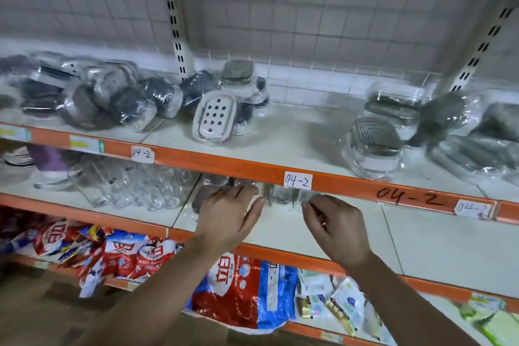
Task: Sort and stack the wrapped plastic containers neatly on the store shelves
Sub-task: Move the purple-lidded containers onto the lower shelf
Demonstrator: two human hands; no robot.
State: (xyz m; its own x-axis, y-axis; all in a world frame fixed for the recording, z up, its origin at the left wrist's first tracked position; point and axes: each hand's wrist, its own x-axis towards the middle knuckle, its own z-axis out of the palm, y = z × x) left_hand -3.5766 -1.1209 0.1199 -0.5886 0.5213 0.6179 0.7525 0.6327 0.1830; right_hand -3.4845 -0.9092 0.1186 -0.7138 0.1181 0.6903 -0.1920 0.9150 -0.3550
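Your left hand (227, 213) lies open; your right hand (334, 222) curls, whether pinching I cannot tell. Both reach the clear-wrapped grey plastic containers (280, 194) on the white middle shelf (407, 233). They are probably light with slippery film, so take the stiff sides.

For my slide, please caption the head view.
Left hand and right hand reach toward wrapped containers on the middle shelf.

Top shelf (295, 143) bears wrapped containers (214, 115) (heaped); lowest shelf (304, 330) holds red-blue bags (238, 289).

"04-2" on paper tag (297, 180), on shelf edge (224, 164), "立白" on bag (238, 289)
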